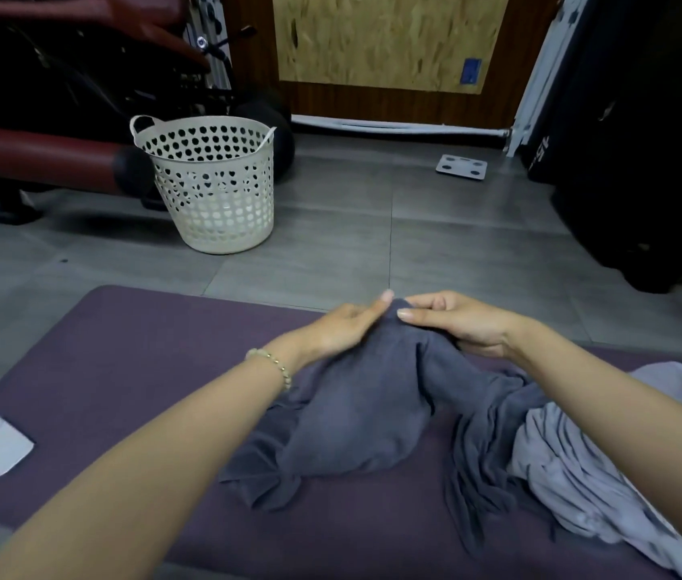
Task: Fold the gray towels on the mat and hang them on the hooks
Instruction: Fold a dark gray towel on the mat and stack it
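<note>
Head view: dark gray towel (pixel 364 408), crumpled, lying mid-mat (pixel 121 353) and drawn up to a peak, pinched there by both left hand (pixel 343 328) and right hand (pixel 460 324); paler towel (pixel 582 458) bunched alongside.

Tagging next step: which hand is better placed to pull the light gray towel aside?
Right, probably. The right hand is nearer the light gray towel; the left hand would have to cross the dark gray towel both pinch.
</note>
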Demonstrator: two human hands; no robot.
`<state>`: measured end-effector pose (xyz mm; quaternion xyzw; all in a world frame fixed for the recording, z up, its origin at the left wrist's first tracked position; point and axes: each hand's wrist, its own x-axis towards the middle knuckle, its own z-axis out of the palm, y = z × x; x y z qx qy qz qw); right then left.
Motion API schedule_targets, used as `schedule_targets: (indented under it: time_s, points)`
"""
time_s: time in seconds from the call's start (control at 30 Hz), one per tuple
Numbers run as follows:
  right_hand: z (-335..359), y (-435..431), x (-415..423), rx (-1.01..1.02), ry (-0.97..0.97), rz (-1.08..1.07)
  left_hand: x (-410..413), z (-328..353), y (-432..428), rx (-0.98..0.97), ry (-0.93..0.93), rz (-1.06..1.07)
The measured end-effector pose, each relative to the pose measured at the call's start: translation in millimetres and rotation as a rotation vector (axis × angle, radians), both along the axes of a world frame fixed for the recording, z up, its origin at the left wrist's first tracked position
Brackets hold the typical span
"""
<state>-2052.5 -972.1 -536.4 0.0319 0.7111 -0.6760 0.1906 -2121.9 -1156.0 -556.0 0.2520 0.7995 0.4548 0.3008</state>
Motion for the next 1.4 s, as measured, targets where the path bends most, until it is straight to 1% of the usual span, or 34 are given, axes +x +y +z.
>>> schedule_targets:
  time_s: [0.03, 0.1, 0.17, 0.2, 0.23, 0.27, 0.33, 0.37, 0.43, 0.47, 0.53, 0.57, 0.63, 0.67, 0.7, 0.77, 0.8, 0.83, 0.9, 0.97, 1.0, 1.07, 1.1, 1.13, 1.17, 1.2, 1.27, 1.33, 1.4]
  points:
    - [0, 5, 2, 0.031, -0.023, 0.008, 2, -2, 2, 0.06, -0.017, 0.0]
    - [0, 17, 11, 0.171, -0.092, 0.06, 1, -3, 0, 0.223, -0.064, 0.044]
    - [-3, 30, 23, 0.327, -0.155, 0.092, -5, 0, -7, 0.37, -0.116, 0.162]
    - [-5, 35, 28, 0.349, -0.149, 0.069, -9, 1, -12, 0.407, -0.12, 0.233]
    - [-9, 39, 32, 0.32, -0.109, 0.019, -14, 2, -18, 0.401, -0.102, 0.282]
    - [-12, 42, 36, 0.24, -0.071, -0.05, -17, 3, -24, 0.359, -0.079, 0.294]
    - [-16, 42, 41, 0.045, -0.029, -0.127, -21, 3, -35, 0.222, -0.052, 0.216]
    - [-16, 40, 42, 0.002, -0.025, -0.111, -22, 2, -37, 0.16, -0.047, 0.163]
    - [-16, 33, 42, -0.025, -0.023, -0.086, -20, 4, -31, 0.06, -0.046, 0.089]
    - [-16, 28, 40, -0.042, -0.003, -0.11, -18, 4, -23, 0.017, -0.047, 0.054]
    - [-13, 24, 37, -0.081, 0.064, -0.23, -14, 5, -3, -0.037, -0.035, 0.009]
    - [-11, 26, 35, -0.074, 0.1, -0.3, -13, 7, 7, -0.006, -0.031, 0.018]
    - [-8, 40, 36, -0.047, 0.109, -0.371, -13, 12, 28, 0.171, -0.063, 0.073]
    - [-8, 49, 39, -0.029, 0.067, -0.344, -14, 15, 38, 0.254, -0.079, 0.086]
    - [-9, 57, 43, 0.001, -0.002, -0.271, -15, 19, 49, 0.304, -0.083, 0.087]
    - [-19, 68, 53, 0.081, -0.134, -0.102, -18, 23, 74, 0.36, -0.08, 0.076]
    - [-26, 73, 57, 0.097, -0.167, -0.077, -22, 23, 87, 0.375, -0.094, 0.082]
    - [-33, 77, 59, 0.075, -0.17, -0.105, -27, 23, 100, 0.382, -0.109, 0.096]
    - [-46, 89, 60, -0.06, -0.146, -0.203, -39, 14, 125, 0.375, -0.105, 0.13]
    - [-56, 104, 61, -0.222, -0.143, -0.286, -50, -2, 150, 0.336, -0.046, 0.152]
    - [-63, 112, 62, -0.262, -0.145, -0.3, -57, -13, 162, 0.282, 0.029, 0.137]
    - [-79, 128, 63, -0.236, -0.162, -0.301, -74, -38, 187, 0.126, 0.237, 0.058]
    - [-89, 136, 63, -0.199, -0.179, -0.312, -84, -51, 199, 0.052, 0.317, 0.013]
    - [-98, 143, 62, -0.161, -0.199, -0.33, -92, -62, 209, -0.009, 0.355, -0.024]
    - [-107, 150, 62, -0.127, -0.22, -0.347, -98, -74, 220, -0.048, 0.349, -0.047]
    - [-116, 158, 62, -0.106, -0.24, -0.359, -102, -85, 230, -0.066, 0.305, -0.065]
    - [-134, 174, 65, -0.117, -0.28, -0.355, -104, -103, 253, -0.076, 0.173, -0.114]
    - [-147, 189, 69, -0.241, -0.299, -0.378, -102, -116, 277, -0.061, 0.061, -0.148]
    - [-161, 207, 69, -0.383, -0.303, -0.469, -103, -132, 308, 0.03, -0.048, -0.091]
